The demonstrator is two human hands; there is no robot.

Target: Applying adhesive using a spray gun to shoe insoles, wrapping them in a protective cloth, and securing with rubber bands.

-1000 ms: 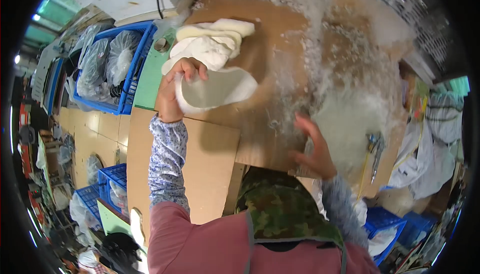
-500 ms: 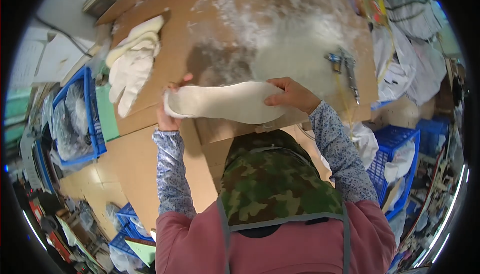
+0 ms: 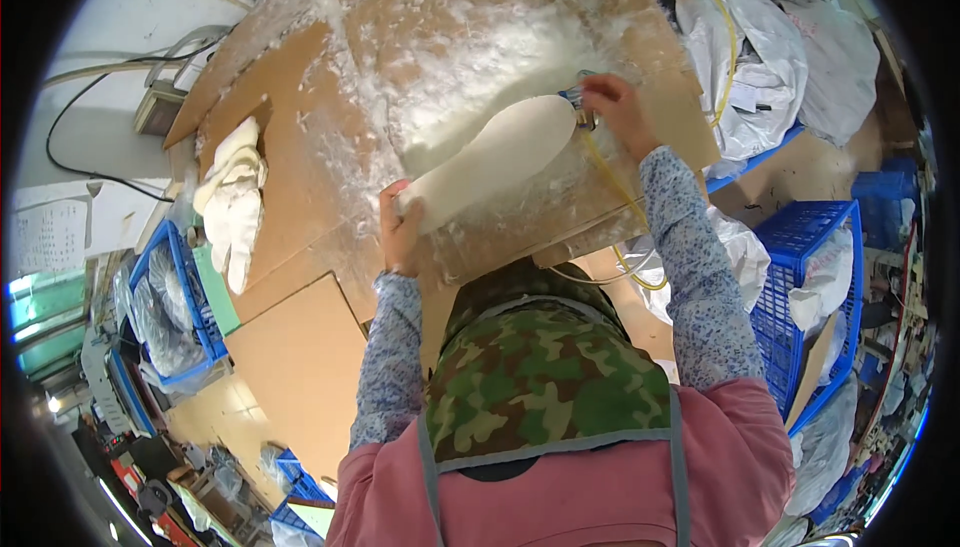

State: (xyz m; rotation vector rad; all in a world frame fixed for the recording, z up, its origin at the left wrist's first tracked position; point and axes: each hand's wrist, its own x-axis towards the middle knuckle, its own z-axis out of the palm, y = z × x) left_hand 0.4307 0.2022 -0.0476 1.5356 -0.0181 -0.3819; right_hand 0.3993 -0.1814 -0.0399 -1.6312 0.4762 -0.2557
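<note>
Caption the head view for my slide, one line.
Left hand holding a sole-shaped white piece over fluff-strewn cardboard, right hand at a tool.

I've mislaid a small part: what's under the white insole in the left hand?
Around the white insole, cardboard strewn with white fluff shows; whatever lies directly beneath the insole is hidden from this view.

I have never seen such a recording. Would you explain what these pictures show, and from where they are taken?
No robot works here, only a person, bare-handed. A wide fisheye camera worn on the head looks down, so straight edges bend. The left hand holds a white sole-shaped piece by its narrower end. The right hand is at a small tool with a yellow hose; its grip is hard to see. On the cardboard surface lie white fluff and, at left, a pile of white pieces.
</note>
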